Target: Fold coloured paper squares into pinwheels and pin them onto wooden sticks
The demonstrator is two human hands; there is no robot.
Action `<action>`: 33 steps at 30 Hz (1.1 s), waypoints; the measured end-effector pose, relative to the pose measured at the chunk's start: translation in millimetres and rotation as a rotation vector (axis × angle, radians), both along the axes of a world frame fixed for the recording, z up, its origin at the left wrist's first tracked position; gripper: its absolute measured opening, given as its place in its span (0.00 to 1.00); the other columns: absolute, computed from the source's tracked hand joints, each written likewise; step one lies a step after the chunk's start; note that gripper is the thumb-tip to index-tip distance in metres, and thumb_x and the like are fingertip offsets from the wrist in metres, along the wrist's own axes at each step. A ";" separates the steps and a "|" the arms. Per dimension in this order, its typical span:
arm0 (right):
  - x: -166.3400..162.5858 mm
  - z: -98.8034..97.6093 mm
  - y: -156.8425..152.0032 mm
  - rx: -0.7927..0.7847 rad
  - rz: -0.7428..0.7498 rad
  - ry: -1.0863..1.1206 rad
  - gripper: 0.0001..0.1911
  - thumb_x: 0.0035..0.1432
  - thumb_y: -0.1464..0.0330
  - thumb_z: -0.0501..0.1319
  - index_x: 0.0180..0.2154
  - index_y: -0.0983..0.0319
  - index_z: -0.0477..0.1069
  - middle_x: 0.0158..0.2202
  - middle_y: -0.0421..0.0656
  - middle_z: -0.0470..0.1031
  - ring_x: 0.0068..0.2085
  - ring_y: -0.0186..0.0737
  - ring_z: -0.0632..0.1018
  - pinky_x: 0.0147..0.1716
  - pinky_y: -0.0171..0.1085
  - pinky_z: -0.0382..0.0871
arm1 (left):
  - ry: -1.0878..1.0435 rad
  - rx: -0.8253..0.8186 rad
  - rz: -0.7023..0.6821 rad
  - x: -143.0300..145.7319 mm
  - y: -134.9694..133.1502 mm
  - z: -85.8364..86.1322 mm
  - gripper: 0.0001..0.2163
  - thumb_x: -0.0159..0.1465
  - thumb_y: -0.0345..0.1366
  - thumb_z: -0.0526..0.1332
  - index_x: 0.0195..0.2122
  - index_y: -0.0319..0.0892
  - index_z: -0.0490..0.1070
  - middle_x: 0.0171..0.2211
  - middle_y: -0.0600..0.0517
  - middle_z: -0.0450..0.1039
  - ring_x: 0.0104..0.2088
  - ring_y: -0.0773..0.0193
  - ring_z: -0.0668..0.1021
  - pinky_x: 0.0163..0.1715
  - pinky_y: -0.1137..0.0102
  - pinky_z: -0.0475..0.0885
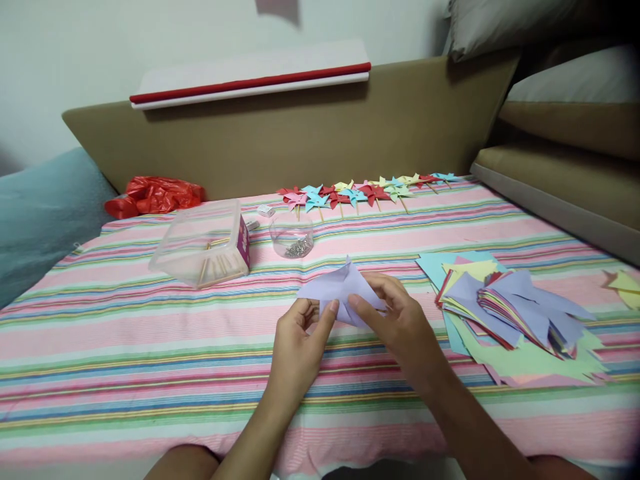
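Observation:
A lavender paper pinwheel piece [333,285], partly folded, is held up between both hands over the striped cloth [165,360]. My left hand [305,337] pinches its lower left edge, thumb on top and fingers beneath. On the right side, my right hand [393,310] grips it with the thumb pressed on the front and the fingers behind. The two thumbs are close together near the paper's middle. Fingers cover part of the folds, so I cannot tell how each corner lies. To the right lies a pile of cut coloured paper [515,303], with lavender sheets on top.
Beyond my hands stand a clear round container [291,233] of small metal pins and a clear plastic box [200,243] with wooden sticks. Several finished pinwheels [367,193] lie along the back. A red plastic bag [160,195] sits back left, and cushions [565,193] stand at right.

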State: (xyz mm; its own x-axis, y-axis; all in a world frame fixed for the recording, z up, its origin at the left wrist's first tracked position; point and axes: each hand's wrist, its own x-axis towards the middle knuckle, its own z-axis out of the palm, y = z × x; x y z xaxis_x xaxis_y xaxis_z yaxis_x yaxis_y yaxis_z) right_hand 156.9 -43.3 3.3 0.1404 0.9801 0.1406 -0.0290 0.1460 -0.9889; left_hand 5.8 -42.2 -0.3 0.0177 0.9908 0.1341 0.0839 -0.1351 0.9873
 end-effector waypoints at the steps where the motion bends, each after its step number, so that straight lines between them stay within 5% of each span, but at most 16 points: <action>1: 4.5 2.2 0.7 -0.036 0.086 0.001 0.15 0.56 0.57 0.68 0.42 0.58 0.77 0.49 0.48 0.73 0.50 0.48 0.77 0.48 0.44 0.75 | 0.036 0.002 -0.011 -1.4 0.1 0.4 0.17 0.65 0.44 0.65 0.26 0.42 0.63 0.25 0.57 0.58 0.28 0.67 0.64 0.29 0.72 0.60; 5: 12.3 7.4 -0.7 -0.070 0.204 -0.002 0.12 0.55 0.59 0.68 0.39 0.59 0.80 0.43 0.45 0.75 0.45 0.45 0.78 0.45 0.42 0.74 | 0.098 -0.016 -0.052 -5.1 0.7 -0.5 0.18 0.65 0.46 0.65 0.26 0.43 0.60 0.24 0.58 0.55 0.27 0.68 0.62 0.28 0.71 0.59; 12: 12.1 3.2 -2.0 -0.049 0.208 -0.179 0.08 0.56 0.63 0.66 0.35 0.60 0.79 0.41 0.45 0.75 0.42 0.45 0.77 0.41 0.41 0.73 | 0.135 -0.059 -0.172 -12.9 1.9 6.7 0.15 0.65 0.45 0.66 0.27 0.41 0.66 0.26 0.55 0.67 0.29 0.66 0.70 0.30 0.71 0.64; 17: -0.5 1.8 -2.2 -0.196 0.029 0.295 0.16 0.51 0.58 0.71 0.39 0.61 0.79 0.38 0.44 0.81 0.40 0.45 0.78 0.43 0.43 0.72 | -0.192 -0.124 -0.221 -8.7 3.6 13.1 0.14 0.61 0.39 0.71 0.46 0.43 0.73 0.43 0.49 0.78 0.43 0.61 0.79 0.46 0.69 0.72; 22: -26.9 9.1 -8.9 -0.191 -0.045 0.699 0.13 0.44 0.60 0.74 0.31 0.59 0.78 0.35 0.41 0.81 0.39 0.43 0.79 0.42 0.42 0.75 | -0.351 -0.182 -0.103 13.1 -3.4 7.1 0.16 0.55 0.38 0.75 0.43 0.41 0.78 0.37 0.49 0.79 0.38 0.63 0.78 0.42 0.71 0.73; 26: -40.4 5.8 -14.0 -0.176 -0.042 0.663 0.12 0.49 0.58 0.70 0.31 0.58 0.77 0.35 0.43 0.82 0.39 0.46 0.81 0.40 0.44 0.77 | -0.407 -0.151 -0.001 25.4 -9.0 4.2 0.11 0.57 0.41 0.74 0.36 0.40 0.79 0.32 0.52 0.76 0.36 0.65 0.76 0.38 0.73 0.71; 33: -47.8 -10.1 -15.7 -0.188 -0.042 0.683 0.16 0.52 0.59 0.71 0.41 0.60 0.79 0.43 0.46 0.83 0.48 0.48 0.81 0.51 0.47 0.74 | -0.443 -0.201 0.094 24.4 -8.9 -1.0 0.11 0.59 0.43 0.72 0.31 0.39 0.77 0.30 0.54 0.71 0.35 0.66 0.73 0.37 0.72 0.69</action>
